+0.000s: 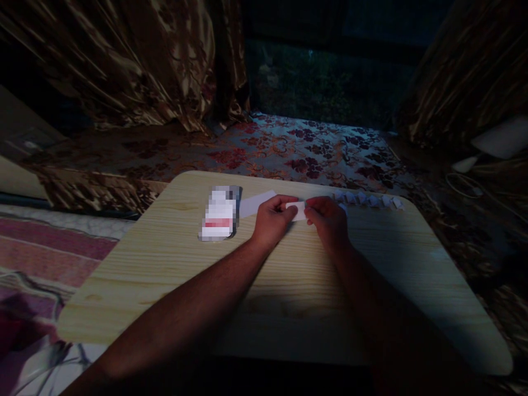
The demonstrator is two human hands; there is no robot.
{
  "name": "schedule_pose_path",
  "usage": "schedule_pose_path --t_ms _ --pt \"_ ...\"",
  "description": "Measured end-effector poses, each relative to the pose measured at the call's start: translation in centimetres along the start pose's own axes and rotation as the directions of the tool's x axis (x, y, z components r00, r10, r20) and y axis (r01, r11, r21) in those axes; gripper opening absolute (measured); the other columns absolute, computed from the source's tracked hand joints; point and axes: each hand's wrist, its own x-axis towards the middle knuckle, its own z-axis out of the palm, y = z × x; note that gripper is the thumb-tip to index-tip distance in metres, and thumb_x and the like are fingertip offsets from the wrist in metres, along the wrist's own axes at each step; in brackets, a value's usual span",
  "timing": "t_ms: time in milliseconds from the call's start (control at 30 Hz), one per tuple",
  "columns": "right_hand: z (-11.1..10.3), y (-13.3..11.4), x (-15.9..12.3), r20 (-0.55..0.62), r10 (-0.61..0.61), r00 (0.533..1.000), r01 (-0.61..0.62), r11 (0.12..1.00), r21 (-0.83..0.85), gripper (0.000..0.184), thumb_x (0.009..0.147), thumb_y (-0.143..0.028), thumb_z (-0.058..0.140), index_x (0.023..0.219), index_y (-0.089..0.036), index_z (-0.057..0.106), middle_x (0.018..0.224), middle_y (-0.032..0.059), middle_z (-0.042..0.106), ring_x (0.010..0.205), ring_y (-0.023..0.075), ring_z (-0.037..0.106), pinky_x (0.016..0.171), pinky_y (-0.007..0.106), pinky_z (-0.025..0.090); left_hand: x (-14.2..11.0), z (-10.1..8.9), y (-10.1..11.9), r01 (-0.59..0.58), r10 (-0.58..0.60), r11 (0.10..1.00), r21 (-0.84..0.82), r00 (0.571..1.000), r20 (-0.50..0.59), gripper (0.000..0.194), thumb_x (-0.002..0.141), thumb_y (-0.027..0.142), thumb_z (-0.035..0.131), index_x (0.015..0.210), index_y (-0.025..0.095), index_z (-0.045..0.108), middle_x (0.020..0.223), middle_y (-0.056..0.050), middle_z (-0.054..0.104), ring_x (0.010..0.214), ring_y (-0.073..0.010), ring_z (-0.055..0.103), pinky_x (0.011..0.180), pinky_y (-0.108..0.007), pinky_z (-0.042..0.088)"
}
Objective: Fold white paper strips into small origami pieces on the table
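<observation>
Between my two hands, just above the wooden table, is a small white piece of paper. My left hand pinches its left side, thumb on top. At its right edge, the fingertips of my right hand close on the paper. A larger white sheet lies flat behind and left of my left hand. Past my right hand, several small folded white paper pieces stand in a row along the far edge; one more is partly hidden behind that hand.
A blurred-out phone-shaped object lies on the table, left of the sheet. Beyond the table are a patterned cloth-covered ledge, curtains and a dark window. A white cable lies at right; a striped cover is at left.
</observation>
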Motion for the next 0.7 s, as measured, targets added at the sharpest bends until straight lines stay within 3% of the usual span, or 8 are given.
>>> schedule_pose_path --t_ms 100,333,500,700 --pt "-0.02 0.18 0.00 -0.001 -0.048 0.999 0.048 0.998 -0.028 0.019 0.071 -0.026 0.072 0.088 -0.020 0.068 0.079 0.0005 0.069 0.063 0.0134 0.061 0.055 0.025 0.049 0.02 -0.11 -0.02 -0.025 0.024 0.999 0.046 0.999 0.025 0.029 0.069 0.025 0.074 0.097 0.017 0.077 0.065 0.002 0.064 0.056 -0.0099 0.052 0.057 -0.023 0.040" --pt "0.06 0.70 -0.06 0.037 -0.083 0.996 0.085 0.994 -0.069 0.015 0.071 -0.024 0.071 0.084 -0.021 0.067 0.070 -0.0012 0.068 0.060 0.0142 0.061 0.057 0.027 0.048 0.23 -0.32 -0.30 -0.071 0.067 0.994 0.080 0.997 0.048 0.038 0.070 0.023 0.073 0.107 0.017 0.073 0.067 0.002 0.064 0.056 -0.0102 0.052 0.056 -0.024 0.041" --pt "0.08 0.75 -0.03 0.063 -0.059 0.996 0.064 0.995 -0.073 0.014 0.069 -0.024 0.073 0.077 -0.021 0.062 0.065 -0.0025 0.065 0.056 0.0137 0.060 0.054 0.026 0.048 0.53 -0.47 -0.56 -0.073 0.072 0.995 0.063 0.997 0.026 0.033 0.070 0.027 0.076 0.101 0.017 0.071 0.067 0.001 0.064 0.058 -0.0113 0.055 0.060 -0.025 0.045" --pt "0.12 0.62 -0.12 0.062 -0.061 0.996 0.065 0.996 -0.064 0.017 0.069 -0.024 0.072 0.082 -0.022 0.062 0.070 -0.0018 0.067 0.061 0.0152 0.064 0.056 0.027 0.050 0.54 -0.36 -0.49 -0.064 0.064 0.998 0.029 0.998 0.009 0.030 0.070 0.028 0.077 0.097 0.016 0.070 0.067 0.002 0.064 0.056 -0.0105 0.054 0.058 -0.024 0.044"
